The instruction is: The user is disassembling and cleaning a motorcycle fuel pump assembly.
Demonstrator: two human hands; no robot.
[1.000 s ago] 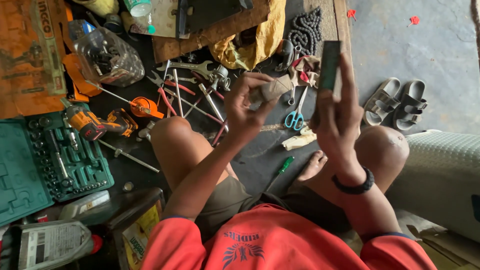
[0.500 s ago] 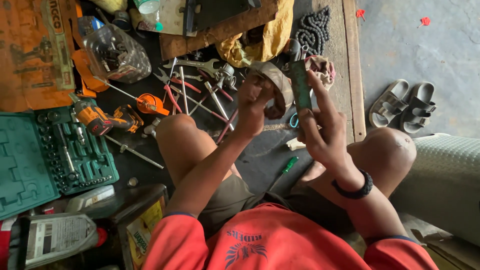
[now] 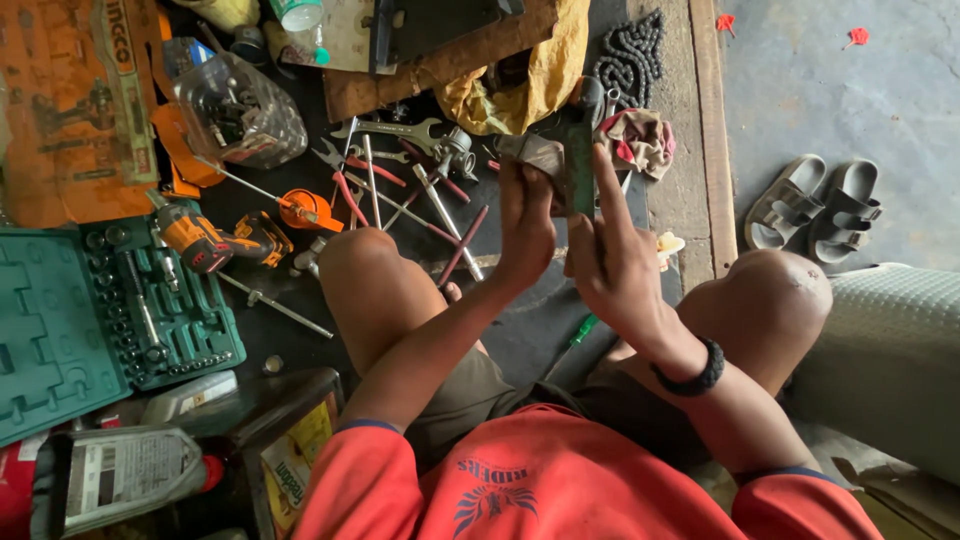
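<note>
Between left hand (image 3: 525,225), right hand (image 3: 610,265): green part (image 3: 578,165).

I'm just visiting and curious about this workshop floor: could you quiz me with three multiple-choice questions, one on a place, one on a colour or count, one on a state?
1. Where does the pair of sandals lie?
A. on the grey floor right of the wooden board
B. in the socket case
C. on a knee

2. What colour is the socket case?
A. red
B. green
C. white

3. How is the socket case?
A. shut
B. open
C. upside down

Answers: 1 A, the sandals sit on bare concrete beyond the board. 2 B, its shell and tray are green. 3 B, the lid is folded out and the sockets show.
</note>
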